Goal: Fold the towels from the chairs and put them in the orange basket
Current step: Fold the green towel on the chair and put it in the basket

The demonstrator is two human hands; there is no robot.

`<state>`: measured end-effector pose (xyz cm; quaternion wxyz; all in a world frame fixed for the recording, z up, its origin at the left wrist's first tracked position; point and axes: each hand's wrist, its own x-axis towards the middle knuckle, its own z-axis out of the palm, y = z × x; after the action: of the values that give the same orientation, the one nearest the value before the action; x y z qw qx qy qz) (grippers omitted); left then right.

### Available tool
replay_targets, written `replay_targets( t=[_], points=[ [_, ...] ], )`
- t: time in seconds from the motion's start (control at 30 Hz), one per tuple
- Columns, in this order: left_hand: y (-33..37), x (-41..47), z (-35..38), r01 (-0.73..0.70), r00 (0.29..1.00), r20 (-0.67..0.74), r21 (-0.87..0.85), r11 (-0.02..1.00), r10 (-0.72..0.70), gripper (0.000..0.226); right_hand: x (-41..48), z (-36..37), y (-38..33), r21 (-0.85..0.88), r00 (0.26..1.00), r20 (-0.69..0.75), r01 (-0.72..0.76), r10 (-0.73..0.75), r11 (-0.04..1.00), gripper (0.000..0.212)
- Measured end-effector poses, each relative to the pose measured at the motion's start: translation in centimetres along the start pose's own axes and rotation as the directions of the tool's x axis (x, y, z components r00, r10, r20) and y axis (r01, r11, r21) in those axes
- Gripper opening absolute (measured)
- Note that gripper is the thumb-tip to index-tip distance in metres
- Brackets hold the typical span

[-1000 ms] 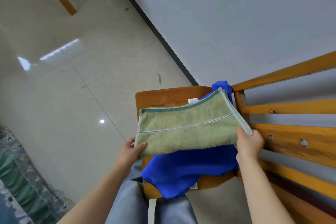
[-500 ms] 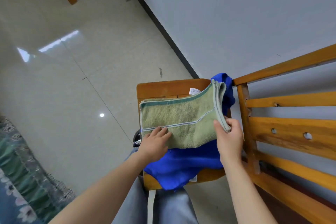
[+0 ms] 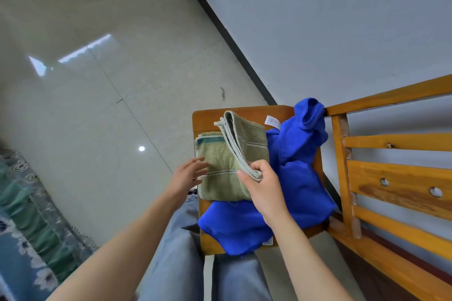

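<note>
Pale glossy floor [image 3: 97, 105] and a plain wall behind; against them a wooden chair [image 3: 244, 111], its seat towards me and its slatted back [image 3: 391, 178] to the right. Items as I read them from my station:

Green towel [image 3: 220, 178]: on the seat, lying partly on top of a blue towel. It is already folded to a narrow band, with its right half lifted and arched over the left half.
Blue towel [image 3: 300, 178]: crumpled and unfolded, spread across the seat and up onto the back rail.
Right hand [image 3: 264, 190]: thumb and fingers pinching the stacked right-hand edge of the green towel.
Left hand [image 3: 186, 178]: released, fingers straight, at the towel's left edge. I cannot tell whether it presses, as the fingers are blurred.
Orange basket: not in view.

Step, as I judge it: the closing fold of the green towel. To do it well I would bring the pinched edge down square onto the left edge with the stripes matched. I would hold the lower layer flat with the left palm so it does not slide on the blue cloth, then smooth outwards from the crease before lifting
</note>
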<state>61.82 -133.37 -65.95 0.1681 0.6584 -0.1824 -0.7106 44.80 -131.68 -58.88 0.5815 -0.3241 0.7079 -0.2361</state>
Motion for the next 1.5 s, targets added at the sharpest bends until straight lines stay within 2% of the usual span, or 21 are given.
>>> replay_targets(
  t=[0.17,0.27,0.33,0.4,0.47,0.53,0.57,0.6,0.63,0.67,0.73,0.77,0.8,0.9,1.03,1.07,1.13,1.2,1.37,1.43,1.5],
  points=[
    [0.3,0.5,-1.5,0.077,0.997,0.015,-0.017,0.997,-0.076,0.047,0.0,2.3,0.6,-0.054,0.999,0.044,0.033,-0.031,0.998,0.028],
    [0.3,1.0,-1.7,0.101,0.995,-0.004,-0.108,0.989,-0.102,0.053,0.2,3.7,1.2,-0.139,0.994,0.106,0.029,-0.014,0.99,0.022],
    [0.5,1.0,-1.5,0.115,0.992,-0.035,-0.179,0.977,-0.123,0.054,0.5,4.5,2.1,-0.337,0.977,0.208,0.031,0.043,0.941,0.01],
    [0.5,0.8,-1.2,0.104,0.989,-0.082,-0.204,0.973,-0.122,0.052,0.9,4.5,3.4,-0.521,0.957,0.281,0.086,0.075,0.849,0.03],
    [0.2,0.6,-0.8,0.066,0.986,-0.141,-0.127,0.99,-0.084,0.047,1.2,3.7,3.9,-0.609,0.959,0.284,0.165,0.019,0.776,0.036],
    [-0.9,0.7,-0.9,-0.005,0.981,-0.194,0.131,0.991,0.03,0.05,1.6,2.5,4.2,-0.712,0.967,0.239,0.236,-0.088,0.662,0.034],
    [-1.7,0.6,-1.1,-0.062,0.969,-0.2,0.375,0.925,0.146,0.052,1.7,1.9,4.6,-0.776,0.962,0.207,0.272,-0.177,0.569,0.033],
    [-2.6,0.5,-1.2,-0.144,0.94,-0.151,0.636,0.758,0.305,0.05,1.9,1.3,5.3,-0.829,0.947,0.189,0.296,-0.26,0.475,0.034],
    [-3.5,0.4,-1.2,-0.25,0.883,-0.021,0.825,0.507,0.469,0.047,2.0,0.6,6.0,-0.873,0.937,0.204,0.305,-0.283,0.381,0.041],
    [-4.5,0.5,-0.9,-0.328,0.822,0.133,0.905,0.271,0.553,0.047,2.1,0.0,6.9,-0.903,0.927,0.241,0.322,-0.287,0.284,0.048],
    [-6.2,0.4,-0.1,-0.406,0.762,0.364,0.913,-0.042,0.535,0.051,2.4,-1.1,8.5,-0.912,0.903,0.361,0.394,-0.232,0.114,0.061],
    [-6.7,0.2,0.4,-0.417,0.751,0.423,0.899,-0.131,0.508,0.053,2.5,-1.6,8.9,-0.903,0.894,0.406,0.424,-0.19,0.065,0.069],
    [-7.0,0.1,0.8,-0.42,0.76,0.451,0.89,-0.176,0.468,0.058,2.7,-1.9,9.3,-0.898,0.889,0.431,0.439,-0.157,0.025,0.077],
    [-7.7,0.8,1.4,-0.371,0.821,0.421,0.907,-0.201,0.385,0.082,3.2,-1.6,9.6,-0.908,0.897,0.419,0.415,-0.139,-0.061,0.087],
    [-7.7,1.6,1.9,-0.318,0.826,0.383,0.922,-0.22,0.414,0.082,4.0,-0.4,10.3,-0.913,0.89,0.406,0.404,-0.207,-0.055,0.096],
    [-7.6,1.9,1.8,-0.315,0.816,0.386,0.921,-0.229,0.43,0.081,4.2,-0.3,10.6,-0.912,0.882,0.408,0.406,-0.234,-0.062,0.091],
    [-7.5,2.4,1.7,-0.304,0.8,0.389,0.919,-0.25,0.457,0.082,4.8,-0.1,10.9,-0.905,0.848,0.421,0.419,-0.323,-0.079,0.068],
    [-7.3,2.8,1.7,-0.284,0.794,0.373,0.926,-0.251,0.479,0.085,5.4,0.0,11.1,-0.895,0.784,0.416,0.442,-0.461,-0.057,0.038],
    [-7.1,2.4,2.5,-0.26,0.785,0.324,0.946,-0.194,0.528,0.093,4.9,-0.2,10.5,-0.873,0.657,0.324,0.485,-0.681,0.052,0.024],
    [-6.8,2.2,2.8,-0.262,0.763,0.307,0.951,-0.163,0.569,0.09,4.6,-0.5,10.1,-0.856,0.66,0.3,0.504,-0.688,0.111,0.029],
    [-6.3,2.0,2.7,-0.263,0.709,0.306,0.951,-0.165,0.635,0.083,4.1,-0.9,9.6,-0.847,0.658,0.281,0.513,-0.698,0.142,0.04]
  ],
)
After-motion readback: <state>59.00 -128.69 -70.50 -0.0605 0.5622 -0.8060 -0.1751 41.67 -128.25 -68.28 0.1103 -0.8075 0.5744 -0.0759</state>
